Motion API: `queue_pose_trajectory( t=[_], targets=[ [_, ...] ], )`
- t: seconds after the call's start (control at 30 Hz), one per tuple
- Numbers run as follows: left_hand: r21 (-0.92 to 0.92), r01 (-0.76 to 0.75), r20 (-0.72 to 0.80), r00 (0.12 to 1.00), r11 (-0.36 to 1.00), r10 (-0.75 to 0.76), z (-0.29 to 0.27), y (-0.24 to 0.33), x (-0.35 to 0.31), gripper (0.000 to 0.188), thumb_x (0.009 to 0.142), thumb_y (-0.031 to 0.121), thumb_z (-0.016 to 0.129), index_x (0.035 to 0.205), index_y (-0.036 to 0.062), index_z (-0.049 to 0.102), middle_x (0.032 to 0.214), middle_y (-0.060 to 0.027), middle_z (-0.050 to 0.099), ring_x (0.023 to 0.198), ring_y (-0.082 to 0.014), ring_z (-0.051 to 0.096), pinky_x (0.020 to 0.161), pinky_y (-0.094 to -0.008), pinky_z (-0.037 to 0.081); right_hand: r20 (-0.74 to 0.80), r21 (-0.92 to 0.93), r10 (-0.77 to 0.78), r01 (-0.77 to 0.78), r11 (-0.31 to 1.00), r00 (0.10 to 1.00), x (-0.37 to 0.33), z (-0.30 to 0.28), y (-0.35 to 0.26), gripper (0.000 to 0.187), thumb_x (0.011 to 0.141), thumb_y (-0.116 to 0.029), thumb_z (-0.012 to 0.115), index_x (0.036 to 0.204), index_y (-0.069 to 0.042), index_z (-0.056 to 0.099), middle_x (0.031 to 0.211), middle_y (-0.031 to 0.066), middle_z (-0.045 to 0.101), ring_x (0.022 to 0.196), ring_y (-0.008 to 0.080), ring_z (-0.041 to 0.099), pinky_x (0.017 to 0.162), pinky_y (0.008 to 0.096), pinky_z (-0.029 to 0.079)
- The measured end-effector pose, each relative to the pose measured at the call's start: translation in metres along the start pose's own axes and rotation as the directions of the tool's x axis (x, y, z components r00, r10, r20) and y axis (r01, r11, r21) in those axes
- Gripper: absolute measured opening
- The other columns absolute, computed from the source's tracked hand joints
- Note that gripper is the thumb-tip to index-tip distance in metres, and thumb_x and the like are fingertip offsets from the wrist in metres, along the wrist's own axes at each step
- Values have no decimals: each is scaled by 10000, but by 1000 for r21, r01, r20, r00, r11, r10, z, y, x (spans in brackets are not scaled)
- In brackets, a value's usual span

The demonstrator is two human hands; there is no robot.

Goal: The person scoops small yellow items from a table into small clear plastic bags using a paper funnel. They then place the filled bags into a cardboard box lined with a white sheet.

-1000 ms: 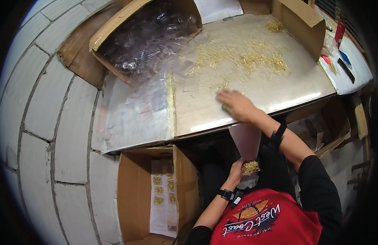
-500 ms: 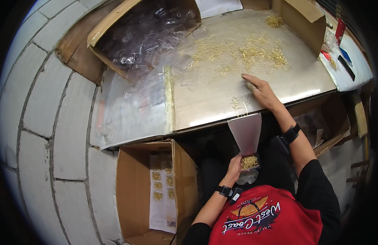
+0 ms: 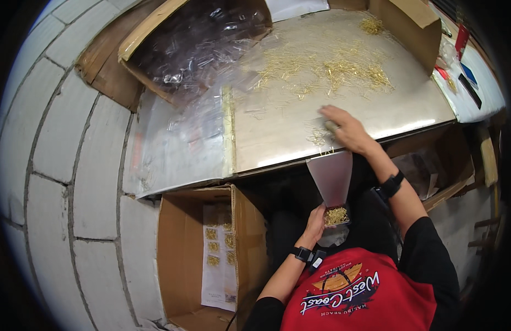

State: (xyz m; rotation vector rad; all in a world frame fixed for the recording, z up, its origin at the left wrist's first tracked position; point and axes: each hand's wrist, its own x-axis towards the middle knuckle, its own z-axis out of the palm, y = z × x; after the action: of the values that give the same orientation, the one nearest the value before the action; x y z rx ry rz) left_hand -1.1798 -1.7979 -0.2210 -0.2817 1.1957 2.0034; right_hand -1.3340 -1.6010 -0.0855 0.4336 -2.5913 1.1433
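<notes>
My left hand (image 3: 316, 220) is closed round the side of a small clear box (image 3: 346, 223) below the table edge. Thin gold wire pins (image 3: 336, 215) fill this box. Just above its far side, a grey tapered chute (image 3: 331, 177) slopes down from the table edge. My right hand (image 3: 348, 130) is over the table near that edge, fingers stretched out and slightly blurred, with nothing visibly held. Left of its fingers lies a small cluster of gold pins (image 3: 317, 135), a few of them at the chute's top. A larger spread of pins (image 3: 343, 69) covers the table's far part.
A tipped cardboard box (image 3: 156, 91) spills clear plastic cases (image 3: 211, 60) over the table's left. Beneath, an open carton (image 3: 250, 248) holds a sheet (image 3: 218, 284) with small packs of pins. At the right lie a black bar (image 3: 469, 91) and a blue item (image 3: 469, 74).
My right hand has drawn back slightly toward the table edge. The pins near the chute have shifted a little. My left hand still holds the clear box beneath the chute.
</notes>
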Motion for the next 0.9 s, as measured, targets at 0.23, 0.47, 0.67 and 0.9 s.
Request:
queue_pose_trajectory(
  t=[0.23,0.47,0.67,0.9],
  targets=[
    [21,20,-23,1000,1000,-19,-3,1,18,368,979,264,352,1145,-3,542,1003,-123,660,772,-199,681,505,-306,560,-9,-373,-146,132,918,989,-42,28,-62,349,855,-182,571,1189,-80,564,1329,125,487,1292,311,397,1061,415,342],
    [-77,10,45,999,997,-7,9,6,10,374,973,303,392,1154,9,535,963,-102,659,747,-183,675,490,-289,556,130,-210,-150,175,962,980,-137,-17,-84,384,688,29,588,1068,-21,616,1170,140,596,1170,320,519,985,415,427],
    [-107,37,115,993,994,-24,4,-1,-10,444,1004,378,349,1182,1,503,948,-99,657,759,-176,674,505,-282,558,195,36,103,-112,993,975,-179,-33,-61,341,705,70,569,1037,14,625,1038,168,641,946,344,622,824,395,509],
    [8,-12,155,988,1000,11,-2,9,-37,355,988,299,427,1134,1,554,931,-97,662,758,-175,677,496,-282,567,298,106,257,-300,948,919,-187,-13,-55,238,845,-61,573,1060,20,634,971,181,668,914,310,650,789,350,510]
  ],
)
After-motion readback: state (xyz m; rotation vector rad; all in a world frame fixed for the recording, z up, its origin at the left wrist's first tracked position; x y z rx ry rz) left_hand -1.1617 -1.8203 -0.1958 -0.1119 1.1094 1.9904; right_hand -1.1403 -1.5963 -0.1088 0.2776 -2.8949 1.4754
